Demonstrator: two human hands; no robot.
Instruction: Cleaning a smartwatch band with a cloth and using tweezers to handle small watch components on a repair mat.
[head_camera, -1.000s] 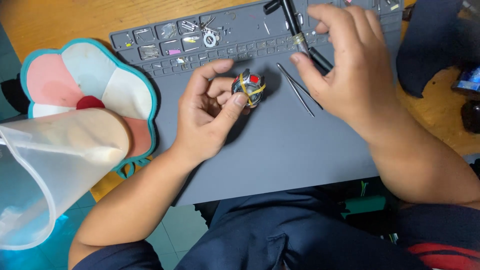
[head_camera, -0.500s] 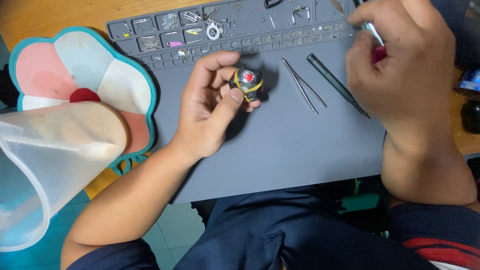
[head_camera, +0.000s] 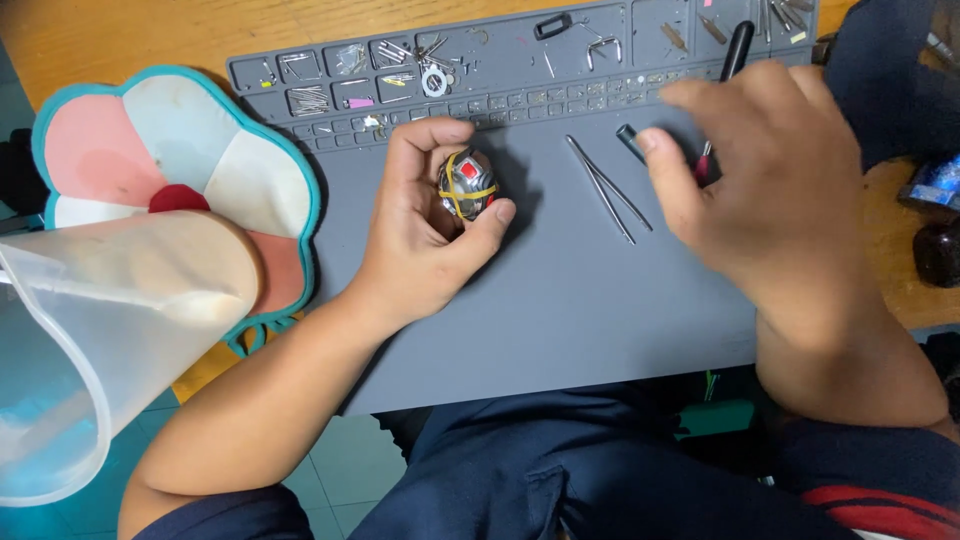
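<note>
My left hand (head_camera: 420, 245) rests on a grey work mat (head_camera: 560, 310) and pinches a small round metal piece (head_camera: 466, 186) between thumb and fingers. The piece has a red square on top and a yellow band around it. My right hand (head_camera: 770, 190) hovers blurred over the mat to the right, fingers curled on a thin tool with a red collar (head_camera: 705, 160). A black handle (head_camera: 738, 45) shows just above the fingers. Thin metal tweezers (head_camera: 610, 190) lie between the hands. The end of a dark rod (head_camera: 630, 135) pokes out from under my right hand.
Small compartments along the mat's far edge (head_camera: 400, 75) hold several screws and tiny parts. A flower-shaped pad (head_camera: 170, 150) lies at the left, with a translucent plastic cone (head_camera: 110, 330) in front of it. Dark objects (head_camera: 935, 250) sit at the right table edge.
My right hand has come down from the mat's far right corner towards the tweezers with the tool in it. My left hand keeps the round piece in much the same place.
</note>
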